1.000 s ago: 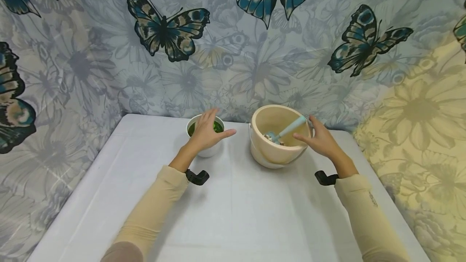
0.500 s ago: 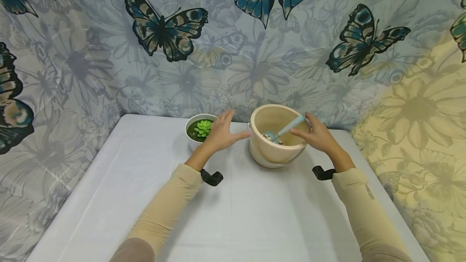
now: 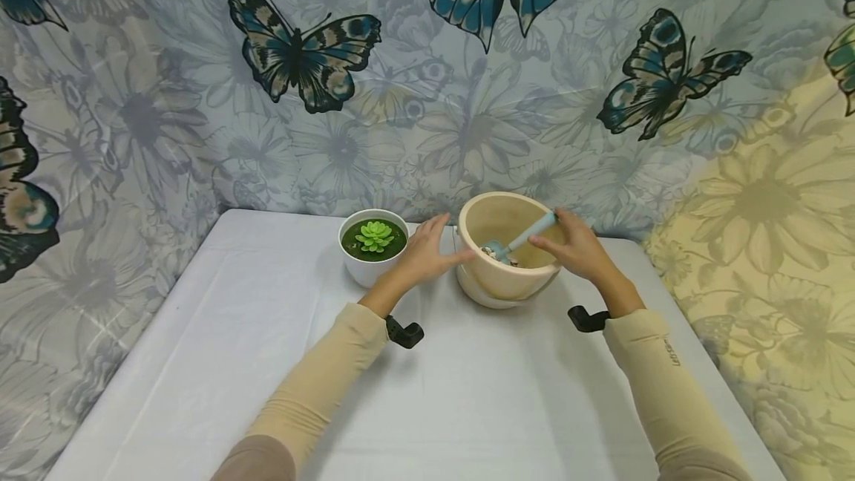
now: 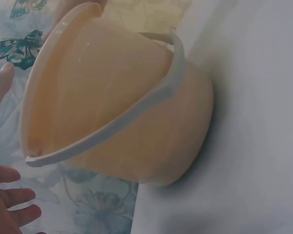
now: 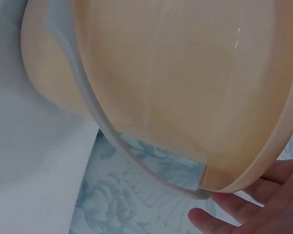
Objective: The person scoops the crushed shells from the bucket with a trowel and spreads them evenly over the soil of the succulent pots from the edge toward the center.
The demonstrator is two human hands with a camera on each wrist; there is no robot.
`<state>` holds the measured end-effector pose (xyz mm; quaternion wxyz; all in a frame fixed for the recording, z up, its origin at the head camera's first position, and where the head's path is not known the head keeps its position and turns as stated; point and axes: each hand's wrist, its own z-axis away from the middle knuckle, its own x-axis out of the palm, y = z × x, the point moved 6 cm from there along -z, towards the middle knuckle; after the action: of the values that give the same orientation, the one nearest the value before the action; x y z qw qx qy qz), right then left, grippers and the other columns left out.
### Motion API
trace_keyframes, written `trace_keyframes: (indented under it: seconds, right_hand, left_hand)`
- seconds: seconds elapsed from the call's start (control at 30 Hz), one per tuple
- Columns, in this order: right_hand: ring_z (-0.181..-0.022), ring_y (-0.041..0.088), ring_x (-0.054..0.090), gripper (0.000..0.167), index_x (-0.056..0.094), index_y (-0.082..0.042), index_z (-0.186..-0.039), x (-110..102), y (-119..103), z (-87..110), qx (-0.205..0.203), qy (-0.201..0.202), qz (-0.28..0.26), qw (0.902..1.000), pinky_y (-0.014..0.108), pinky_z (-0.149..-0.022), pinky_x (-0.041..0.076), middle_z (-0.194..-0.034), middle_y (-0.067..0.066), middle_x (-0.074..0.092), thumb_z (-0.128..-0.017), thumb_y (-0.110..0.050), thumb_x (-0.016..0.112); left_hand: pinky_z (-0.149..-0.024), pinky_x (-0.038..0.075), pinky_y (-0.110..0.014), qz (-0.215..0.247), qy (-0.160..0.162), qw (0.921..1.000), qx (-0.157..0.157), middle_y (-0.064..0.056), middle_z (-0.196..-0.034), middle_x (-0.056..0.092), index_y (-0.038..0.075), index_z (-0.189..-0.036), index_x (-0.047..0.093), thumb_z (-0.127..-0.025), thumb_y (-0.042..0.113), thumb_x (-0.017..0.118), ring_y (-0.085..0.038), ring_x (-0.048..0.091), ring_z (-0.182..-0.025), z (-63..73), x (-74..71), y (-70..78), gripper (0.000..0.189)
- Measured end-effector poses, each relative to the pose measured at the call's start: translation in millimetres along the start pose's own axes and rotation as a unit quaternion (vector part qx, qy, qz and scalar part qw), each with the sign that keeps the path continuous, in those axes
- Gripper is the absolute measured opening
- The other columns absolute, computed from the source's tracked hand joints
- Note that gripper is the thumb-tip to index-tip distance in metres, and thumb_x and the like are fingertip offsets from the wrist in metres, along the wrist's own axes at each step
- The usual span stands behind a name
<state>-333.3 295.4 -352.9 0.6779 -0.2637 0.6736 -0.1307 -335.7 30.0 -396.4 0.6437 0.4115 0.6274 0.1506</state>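
Observation:
A cream plastic bucket (image 3: 490,284) stands at the back of the table, its pale grey handle (image 4: 132,114) hanging down the near side. Inside lies a light-blue tool (image 3: 531,232) with a long handle, its head among small pale bits at the bottom. My left hand (image 3: 426,252) is at the bucket's left side, fingers spread and thumb close to the rim. On the other side my right hand (image 3: 580,247) has its fingers along the outside of the rim, near the handle's pivot, and its thumb over the opening.
Left of the bucket stands a white pot (image 3: 366,271) with a green succulent (image 3: 375,237), right beside my left hand. A white cloth covers the table (image 3: 461,392). Butterfly-patterned fabric (image 3: 427,125) hangs directly behind the table's back edge.
My left hand has moved right, from in front of the potted succulent to the bucket's left side, uncovering the plant. The right hand has shifted slightly left against the bucket's rim.

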Motion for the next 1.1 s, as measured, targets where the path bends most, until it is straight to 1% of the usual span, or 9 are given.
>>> trace_keyframes:
  seconds: [0.13,0.33,0.47,0.57,0.7,0.9,1.0,1.03,1.1]
  right_hand:
    - [-0.144,0.052,0.019,0.094,0.017,0.012,-0.15,0.4,-2.1,-0.4,-0.001,0.009,0.012,0.9999,0.065,-0.115,0.021,-0.155,0.035,0.021,-0.093,-0.049,0.06]
    - [-0.142,0.052,0.024,0.089,0.025,0.012,-0.149,1.4,-5.0,-1.7,-0.006,0.025,0.027,0.9993,0.064,-0.114,0.022,-0.152,0.035,0.027,-0.093,-0.049,0.06]
    - [-0.139,0.052,0.031,0.083,0.033,0.011,-0.146,-0.4,-7.6,-2.9,-0.017,0.054,0.031,0.9979,0.063,-0.113,0.027,-0.149,0.035,0.034,-0.094,-0.049,0.059]
    - [-0.135,0.052,0.037,0.077,0.04,0.011,-0.142,-1.8,-9.3,-3.3,-0.027,0.081,0.029,0.9959,0.063,-0.11,0.031,-0.145,0.034,0.04,-0.095,-0.046,0.06]
    - [-0.128,0.051,0.046,0.065,0.048,0.012,-0.136,-2.8,-12.1,-3.6,-0.046,0.126,0.017,0.9909,0.062,-0.105,0.038,-0.138,0.034,0.049,-0.095,-0.036,0.064]
    - [-0.109,0.047,0.061,0.046,0.056,0.012,-0.129,-3.7,-21.2,-8.0,-0.067,0.168,-0.03,0.983,0.056,-0.091,0.052,-0.124,0.032,0.059,-0.094,-0.017,0.066]
    - [-0.102,0.046,0.065,0.041,0.058,0.012,-0.126,-4.4,-26.2,-13.3,-0.06,0.181,-0.055,0.98,0.052,-0.086,0.055,-0.118,0.032,0.062,-0.093,-0.012,0.066]
    - [-0.102,0.045,0.066,0.041,0.059,0.011,-0.126,-4.5,-27.1,-15.3,-0.053,0.185,-0.063,0.9793,0.049,-0.085,0.057,-0.117,0.031,0.063,-0.093,-0.012,0.067]
    - [-0.099,0.04,0.069,0.041,0.059,0.009,-0.125,-4.1,-28.0,-19.0,-0.03,0.188,-0.081,0.9784,0.037,-0.081,0.059,-0.116,0.029,0.066,-0.093,-0.015,0.067]
  left_hand:
    - [-0.119,0.021,-0.056,0.019,-0.004,0.9998,-0.004,-0.015,-0.16,0.024,0.01,-0.156,0.021,-0.086,0.059,0.064,-0.034,0.021,-0.149,-2.4,7.0,-0.3,0.096]
    - [-0.119,0.02,-0.058,0.034,-0.011,0.9993,-0.008,-0.016,-0.16,0.024,0.011,-0.157,0.019,-0.088,0.061,0.059,-0.034,0.02,-0.15,-4.1,15.7,-4.4,0.094]
    - [-0.119,0.019,-0.059,0.057,-0.01,0.9983,-0.002,-0.014,-0.161,0.023,0.015,-0.158,0.016,-0.088,0.059,0.061,-0.033,0.019,-0.15,-4.7,18.2,-2.7,0.093]
    - [-0.119,0.02,-0.058,0.071,-0.014,0.9974,0.003,-0.013,-0.162,0.022,0.018,-0.158,0.013,-0.088,0.06,0.06,-0.032,0.018,-0.15,-6.2,20.7,0.1,0.095]
    - [-0.119,0.023,-0.057,0.075,-0.016,0.9971,0.002,-0.011,-0.162,0.022,0.019,-0.159,0.01,-0.087,0.063,0.059,-0.031,0.019,-0.15,-7.9,24.5,1.4,0.097]
    - [-0.117,0.027,-0.056,0.073,-0.01,0.9971,0.016,-0.011,-0.161,0.022,0.019,-0.159,0.011,-0.088,0.058,0.061,-0.032,0.023,-0.149,-10.0,24.2,5.6,0.095]
    - [-0.116,0.028,-0.057,0.073,-0.011,0.9971,0.018,-0.013,-0.162,0.02,0.018,-0.159,0.011,-0.087,0.057,0.062,-0.034,0.022,-0.149,-11.6,24.2,7.6,0.096]
    - [-0.116,0.028,-0.057,0.075,-0.011,0.997,0.018,-0.014,-0.162,0.02,0.017,-0.158,0.011,-0.087,0.057,0.063,-0.035,0.022,-0.149,-11.6,24.2,8.1,0.097]
    - [-0.116,0.028,-0.058,0.077,-0.011,0.9969,0.017,-0.014,-0.162,0.018,0.016,-0.158,0.011,-0.087,0.056,0.063,-0.036,0.02,-0.149,-12.1,24.5,8.0,0.098]
